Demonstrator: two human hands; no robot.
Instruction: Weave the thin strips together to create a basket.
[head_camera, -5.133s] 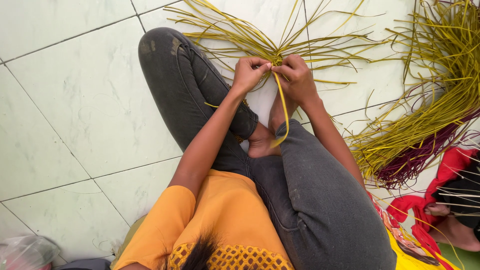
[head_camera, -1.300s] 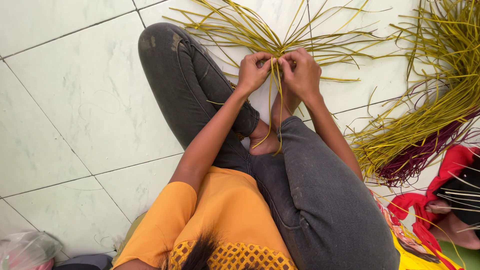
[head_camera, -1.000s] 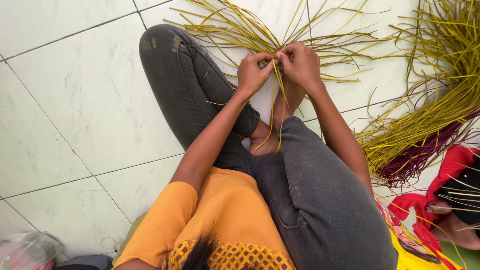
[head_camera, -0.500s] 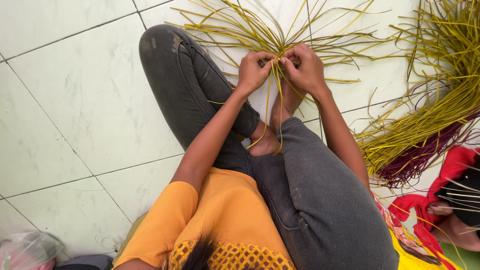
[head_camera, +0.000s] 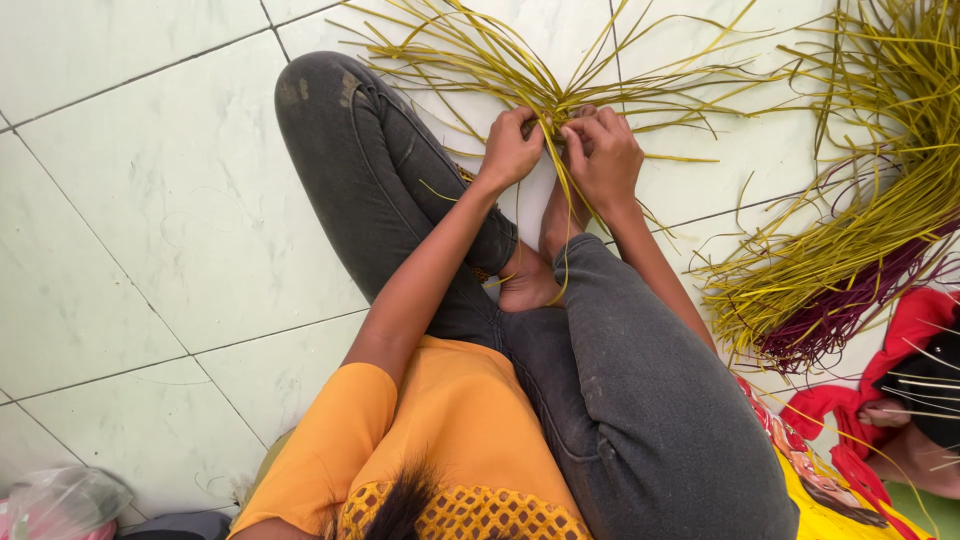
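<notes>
I sit on a tiled floor in dark grey trousers, knees bent. My left hand (head_camera: 510, 148) and my right hand (head_camera: 603, 155) meet above my foot, both pinching the crossing point of a spread of thin yellow-green strips (head_camera: 520, 70). The strips fan out over the tiles beyond my hands. One strip (head_camera: 566, 225) hangs down between my hands toward my foot (head_camera: 528, 285). The woven centre is mostly hidden by my fingers.
A big loose pile of yellow-green and dark purple strips (head_camera: 860, 230) lies at the right. Another person in red (head_camera: 900, 400) sits at the lower right. A clear plastic bag (head_camera: 60, 500) lies at the bottom left. White tiles (head_camera: 150, 200) stretch to the left.
My hands have shifted slightly up and closer together on the strips. The hanging strip is shorter than five seconds ago.
</notes>
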